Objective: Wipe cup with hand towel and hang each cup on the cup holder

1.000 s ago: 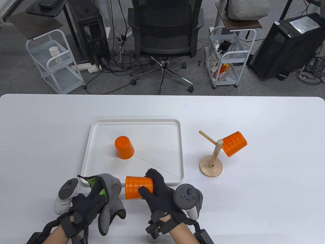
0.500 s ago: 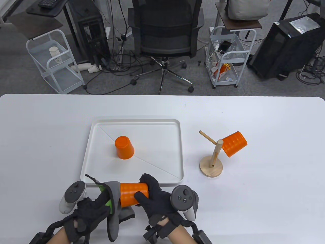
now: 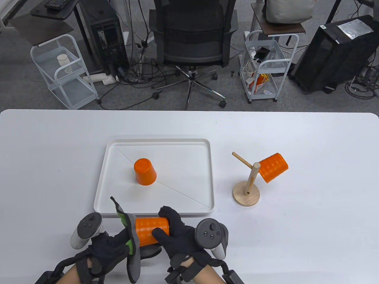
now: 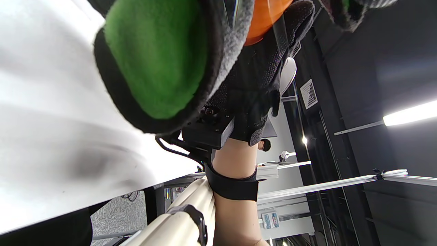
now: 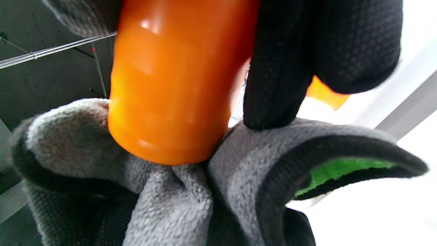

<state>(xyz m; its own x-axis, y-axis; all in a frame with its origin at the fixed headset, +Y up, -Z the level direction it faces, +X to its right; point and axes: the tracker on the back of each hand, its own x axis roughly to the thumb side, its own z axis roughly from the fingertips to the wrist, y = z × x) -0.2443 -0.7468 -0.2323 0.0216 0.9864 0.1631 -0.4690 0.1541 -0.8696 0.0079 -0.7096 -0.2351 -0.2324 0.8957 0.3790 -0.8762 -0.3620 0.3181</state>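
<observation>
My right hand (image 3: 170, 227) grips a ribbed orange cup (image 3: 151, 230) lying sideways above the table's front edge. My left hand (image 3: 111, 247) holds a grey towel with a green inner side (image 3: 131, 251) pressed against the cup's left end. In the right wrist view the cup (image 5: 177, 78) sits nested in the grey towel (image 5: 164, 198), under my fingers (image 5: 300, 61). A second orange cup (image 3: 144, 171) stands upside down in the white tray (image 3: 201, 177). A third cup (image 3: 273, 167) hangs on the right peg of the wooden cup holder (image 3: 247, 189); its left peg is bare.
The tray lies just beyond my hands. The cup holder stands to the right of the tray. Beyond the table's far edge are an office chair (image 3: 192, 44) and two wire carts (image 3: 63, 71).
Both hands have drawn closer to the front edge. The towel has come up against the cup's left end and now wraps it, where a second ago it hung apart in my left hand.
</observation>
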